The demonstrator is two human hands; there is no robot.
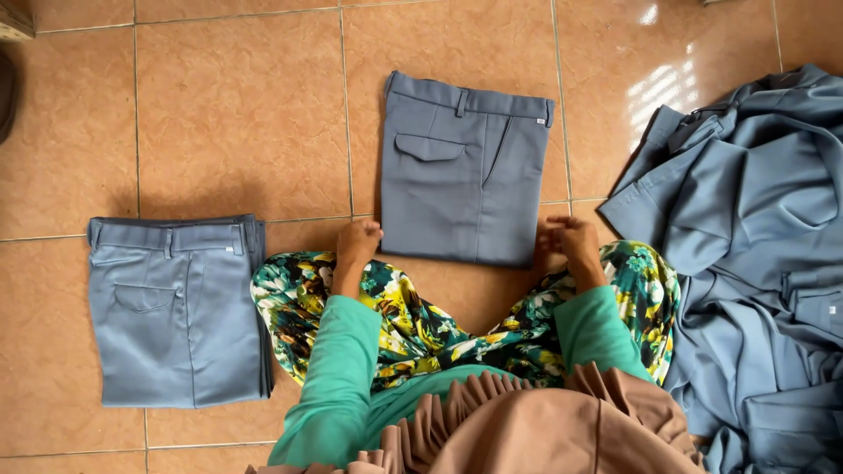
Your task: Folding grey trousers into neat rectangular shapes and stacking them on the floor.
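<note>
The left hand (358, 240), curled shut, grips the near left corner of a folded pair of grey-blue cloth trousers (461, 171) lying flat on the orange tiled floor (237, 114), while the right hand (566, 239), fingers bent, holds the near right corner. A stack of folded grey-blue trousers (176, 307) lies well apart to the left. A loose heap of unfolded grey-blue trousers (755, 246) sits to the right.

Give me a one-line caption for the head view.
Both hands, left hand and right hand, grip the folded grey trousers on the tiled floor.
</note>
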